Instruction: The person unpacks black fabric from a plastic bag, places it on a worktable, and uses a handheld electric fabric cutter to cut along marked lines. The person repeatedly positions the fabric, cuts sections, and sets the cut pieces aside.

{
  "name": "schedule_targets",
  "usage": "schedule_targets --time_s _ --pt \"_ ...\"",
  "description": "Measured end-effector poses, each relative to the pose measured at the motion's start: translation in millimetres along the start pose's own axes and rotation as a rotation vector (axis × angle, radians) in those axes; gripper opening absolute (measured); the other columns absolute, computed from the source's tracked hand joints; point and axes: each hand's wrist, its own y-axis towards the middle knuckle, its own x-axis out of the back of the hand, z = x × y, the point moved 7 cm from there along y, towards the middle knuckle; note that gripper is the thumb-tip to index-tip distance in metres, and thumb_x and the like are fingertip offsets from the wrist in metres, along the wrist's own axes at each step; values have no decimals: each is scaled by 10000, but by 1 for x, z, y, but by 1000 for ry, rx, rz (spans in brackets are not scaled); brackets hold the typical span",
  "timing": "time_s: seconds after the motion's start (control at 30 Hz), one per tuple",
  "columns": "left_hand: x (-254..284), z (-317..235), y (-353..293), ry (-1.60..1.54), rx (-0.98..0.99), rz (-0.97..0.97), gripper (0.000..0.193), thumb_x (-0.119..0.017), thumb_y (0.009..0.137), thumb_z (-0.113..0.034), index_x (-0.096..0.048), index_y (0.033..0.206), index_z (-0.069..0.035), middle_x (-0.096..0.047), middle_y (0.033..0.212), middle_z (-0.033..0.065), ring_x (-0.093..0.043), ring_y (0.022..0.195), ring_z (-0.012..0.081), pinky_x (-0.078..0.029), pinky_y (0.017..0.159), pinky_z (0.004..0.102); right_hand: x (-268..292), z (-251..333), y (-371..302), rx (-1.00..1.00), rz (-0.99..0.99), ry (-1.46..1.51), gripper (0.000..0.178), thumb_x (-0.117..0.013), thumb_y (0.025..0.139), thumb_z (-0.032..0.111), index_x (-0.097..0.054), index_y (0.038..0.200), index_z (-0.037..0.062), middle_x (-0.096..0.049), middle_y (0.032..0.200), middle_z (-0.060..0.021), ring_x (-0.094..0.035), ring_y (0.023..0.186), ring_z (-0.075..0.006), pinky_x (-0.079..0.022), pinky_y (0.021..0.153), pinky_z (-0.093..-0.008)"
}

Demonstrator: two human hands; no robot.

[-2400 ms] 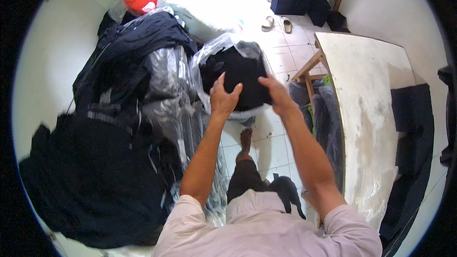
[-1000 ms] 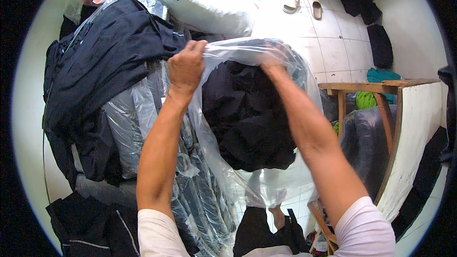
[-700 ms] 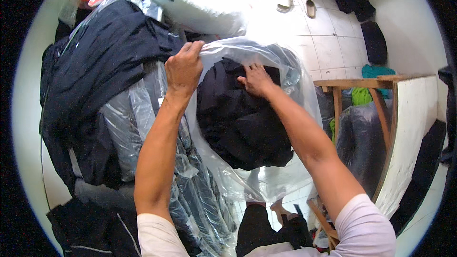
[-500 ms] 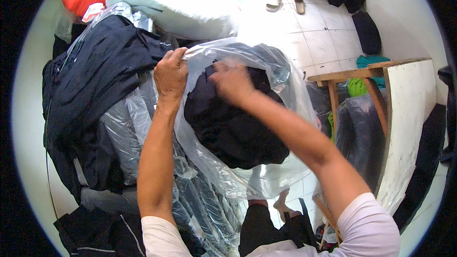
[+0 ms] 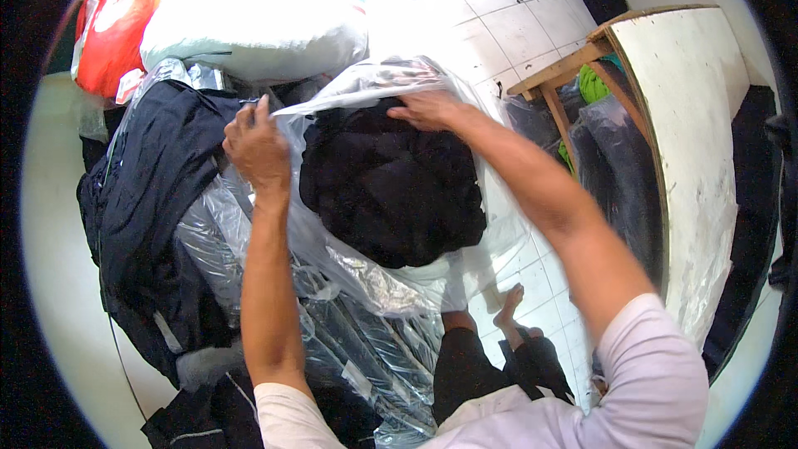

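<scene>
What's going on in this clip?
A person is handling a clear plastic bag with black cloth inside. Their left grip has the bag's rim, while the right grip is at the far side of the opening, by the cloth; what its fingers hold is unclear. The bag's mouth is open, with plastic-wrapped bundles to its left and a white table to its right.

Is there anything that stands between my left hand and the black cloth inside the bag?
Yes: the left side of the clear bag stands between the left hand and the black cloth. From above, nothing visible covers the cloth's middle.
</scene>
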Motion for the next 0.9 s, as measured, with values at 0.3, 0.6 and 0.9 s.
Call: schedule_targets --time_s 0.3,0.6,0.9 --pt "18 -224 -185 -500 -395 838 743 -816 855 -456 -590 1502 -169 -191 1756 193 -3 1569 626 -41 1232 758 78 -63 -203 -4 -76 -859 669 -562 912 105 -462 1539 -107 -221 1765 -144 -87 1655 -254 -117 1348 -321" --pt "110 -160 -238 -167 586 106 1076 -784 830 -273 -174 1676 -10 -176 1735 283 -74 1621 491 -53 1292 641 -15 -30 -367 -1125 -285 903 1344 -780 804 722 -125 1616 -126 -361 1603 -401 -392 1506 -492 -375 1234 -507" --pt "-6 -95 -430 -1320 1833 729 707 -816 924 -336 -461 1447 -20 -575 1345 240 -623 1165 421 -575 933 629 -259 -46 -309 -1158 15 1381 867 -898 804 130 -410 1516 47 -617 1391 -212 -713 1057 -383 -661 691 -556"
